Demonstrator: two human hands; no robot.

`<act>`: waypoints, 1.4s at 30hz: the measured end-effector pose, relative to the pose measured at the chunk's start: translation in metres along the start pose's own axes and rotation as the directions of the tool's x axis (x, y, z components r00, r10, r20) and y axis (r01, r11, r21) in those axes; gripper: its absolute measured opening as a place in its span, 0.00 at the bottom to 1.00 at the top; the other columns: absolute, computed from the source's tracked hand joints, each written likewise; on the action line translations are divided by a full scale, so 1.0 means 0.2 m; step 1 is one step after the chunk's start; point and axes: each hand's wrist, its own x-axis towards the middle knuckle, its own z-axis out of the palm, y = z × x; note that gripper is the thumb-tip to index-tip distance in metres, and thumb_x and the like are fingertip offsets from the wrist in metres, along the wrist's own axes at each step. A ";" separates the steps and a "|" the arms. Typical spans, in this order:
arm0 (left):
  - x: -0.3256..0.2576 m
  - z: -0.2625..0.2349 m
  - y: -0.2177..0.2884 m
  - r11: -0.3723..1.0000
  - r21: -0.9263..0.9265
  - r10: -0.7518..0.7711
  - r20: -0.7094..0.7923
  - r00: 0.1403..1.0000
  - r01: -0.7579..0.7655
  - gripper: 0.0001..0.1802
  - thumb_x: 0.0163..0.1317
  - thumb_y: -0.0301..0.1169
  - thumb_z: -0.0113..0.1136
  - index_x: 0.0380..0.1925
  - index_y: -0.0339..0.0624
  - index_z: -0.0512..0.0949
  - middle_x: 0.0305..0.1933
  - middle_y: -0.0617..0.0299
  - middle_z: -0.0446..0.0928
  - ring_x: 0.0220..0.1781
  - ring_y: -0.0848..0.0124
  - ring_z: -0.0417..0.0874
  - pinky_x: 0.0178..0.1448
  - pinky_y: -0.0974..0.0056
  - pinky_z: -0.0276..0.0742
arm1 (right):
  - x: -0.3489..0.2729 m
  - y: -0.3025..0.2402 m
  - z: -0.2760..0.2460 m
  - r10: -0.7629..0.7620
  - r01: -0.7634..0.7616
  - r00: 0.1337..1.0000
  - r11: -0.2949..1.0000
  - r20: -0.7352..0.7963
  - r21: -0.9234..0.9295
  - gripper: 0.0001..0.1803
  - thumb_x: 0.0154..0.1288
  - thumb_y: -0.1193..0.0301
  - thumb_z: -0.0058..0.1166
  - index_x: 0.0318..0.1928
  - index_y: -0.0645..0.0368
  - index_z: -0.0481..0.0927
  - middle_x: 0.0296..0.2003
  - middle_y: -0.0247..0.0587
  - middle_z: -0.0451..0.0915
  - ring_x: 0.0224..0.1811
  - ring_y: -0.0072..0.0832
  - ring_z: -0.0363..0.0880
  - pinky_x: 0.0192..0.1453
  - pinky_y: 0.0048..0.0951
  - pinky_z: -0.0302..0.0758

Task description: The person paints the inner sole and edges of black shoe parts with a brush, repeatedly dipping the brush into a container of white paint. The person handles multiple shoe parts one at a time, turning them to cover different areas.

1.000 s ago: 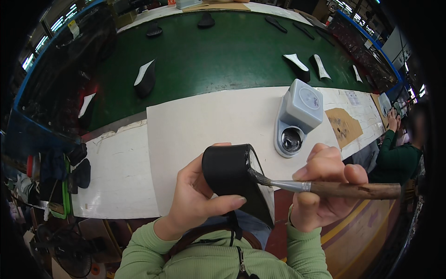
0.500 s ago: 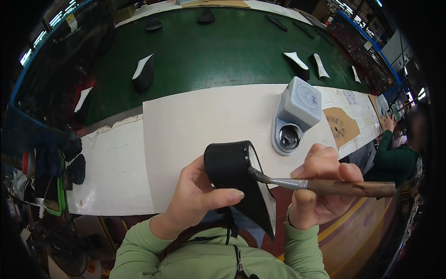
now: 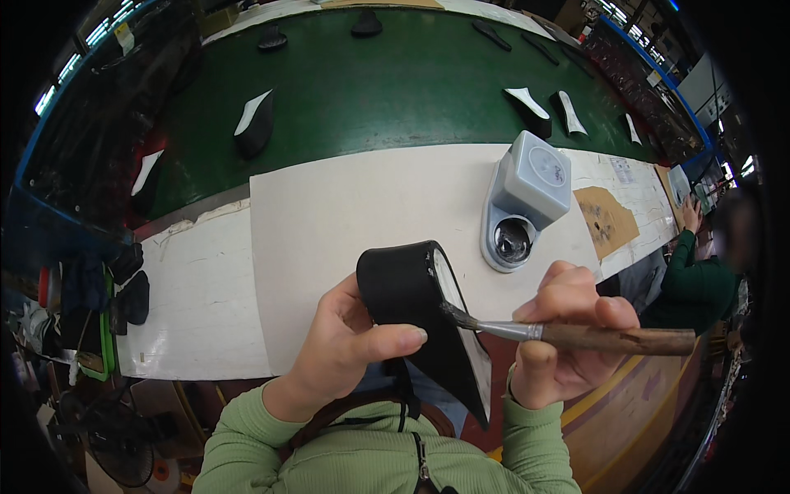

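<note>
Left hand (image 3: 346, 354) clenches the black shoe piece (image 3: 411, 305) tilted, exposing its pale edge at 3 o'clock to the brush (image 3: 576, 335) grasped by the right hand (image 3: 564, 342).

1 shoe upper (image 3: 411, 296), 1 brush (image 3: 576, 333), 1 glue pot (image 3: 527, 198), approx. 8 pcs on belt (image 3: 255, 123).

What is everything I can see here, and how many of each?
Curved black shoe piece: one, black with pale inner face, in left hand.
Wooden-handled brush: one, brown, in right hand, bristles on the piece.
Grey lidded pot: one, grey, on white board, lid up.
White board: one, on bench.
Green conveyor belt: one, carrying about nine dark shoe pieces.
Co-worker's green sleeve: one, far right.
Left hand, right hand: green sleeves.
</note>
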 end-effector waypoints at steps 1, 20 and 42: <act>0.00 0.00 0.00 1.000 0.008 -0.002 -0.004 1.000 0.002 0.30 0.45 0.26 0.67 0.50 0.33 0.68 0.48 0.59 0.74 0.50 0.72 0.73 0.58 0.65 0.67 | 0.00 0.00 0.00 0.007 -0.007 1.000 1.000 0.004 0.000 0.34 0.49 0.77 0.65 0.55 0.52 0.61 0.27 0.43 0.77 0.25 0.27 0.67 0.33 0.30 0.64; 0.00 -0.02 0.01 0.998 -0.066 -0.025 -0.029 0.999 0.023 0.29 0.45 0.26 0.64 0.50 0.33 0.68 0.46 0.58 0.74 0.47 0.72 0.75 0.54 0.66 0.70 | -0.06 -0.03 -0.01 0.044 -0.044 0.999 0.999 0.000 0.001 0.32 0.49 0.75 0.64 0.52 0.50 0.61 0.26 0.41 0.78 0.21 0.25 0.66 0.31 0.30 0.61; 0.00 -0.01 0.00 0.983 0.119 0.148 -0.037 0.988 -0.142 0.30 0.46 0.31 0.67 0.50 0.34 0.69 0.43 0.62 0.74 0.45 0.76 0.73 0.52 0.70 0.68 | -0.05 0.05 0.05 0.050 -0.036 0.987 0.995 -0.156 0.091 0.30 0.55 0.74 0.61 0.53 0.56 0.58 0.28 0.50 0.78 0.25 0.24 0.69 0.31 0.26 0.64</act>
